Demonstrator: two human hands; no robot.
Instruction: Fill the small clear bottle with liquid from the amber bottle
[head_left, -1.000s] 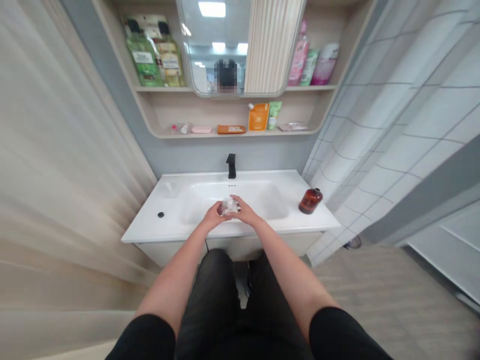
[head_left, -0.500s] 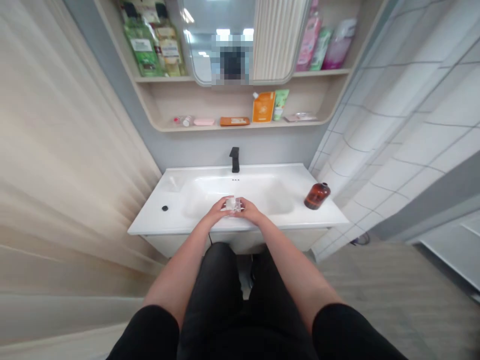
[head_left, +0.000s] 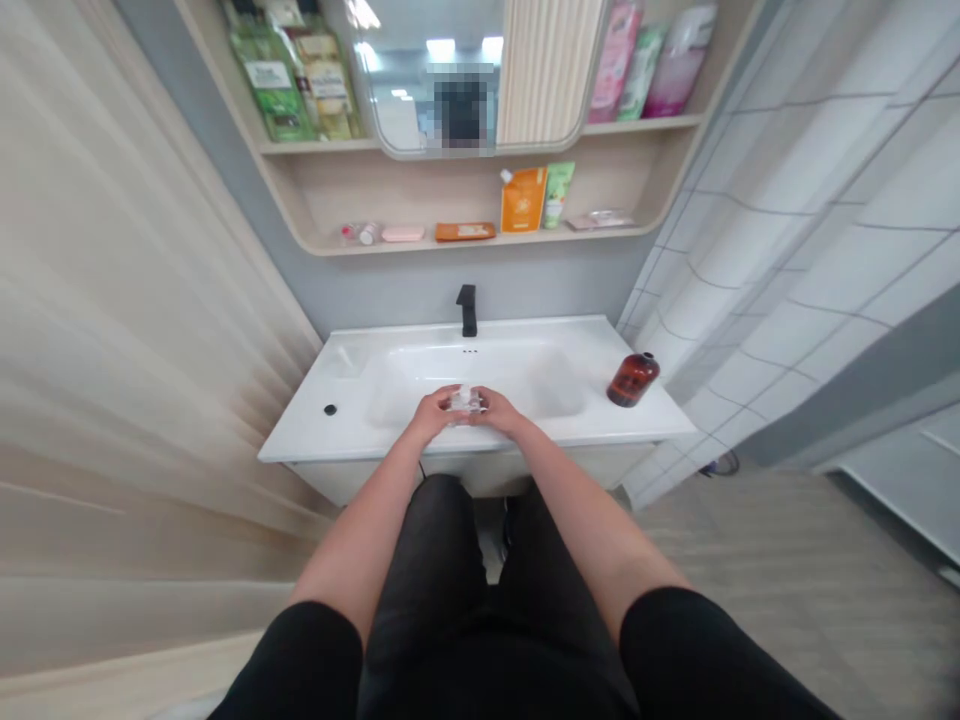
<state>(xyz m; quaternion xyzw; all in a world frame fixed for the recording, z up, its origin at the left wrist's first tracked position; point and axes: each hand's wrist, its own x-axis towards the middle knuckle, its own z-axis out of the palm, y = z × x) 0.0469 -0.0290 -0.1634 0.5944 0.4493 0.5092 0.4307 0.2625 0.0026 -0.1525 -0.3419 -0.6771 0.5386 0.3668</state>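
Note:
Both hands are together over the front of a white ceramic sink (head_left: 480, 362), cupped around a small clear plastic object (head_left: 465, 400). My left hand (head_left: 433, 414) grips it from one side and my right hand (head_left: 498, 410) from the other. The fingers hide much of it, so I cannot tell exactly what it is. A black faucet (head_left: 468, 310) stands at the back of the sink, well beyond my hands.
An amber glass bottle (head_left: 634, 380) stands on the sink's right side. A small black knob (head_left: 330, 410) sits at its left. Above, a wooden shelf (head_left: 480, 238) holds several toiletries beneath a mirror (head_left: 435, 80). A curtain hangs left; a tiled wall stands right.
The whole scene has drifted upward in the view as my head tilted down. My hands stay around the clear object, with little movement of their own.

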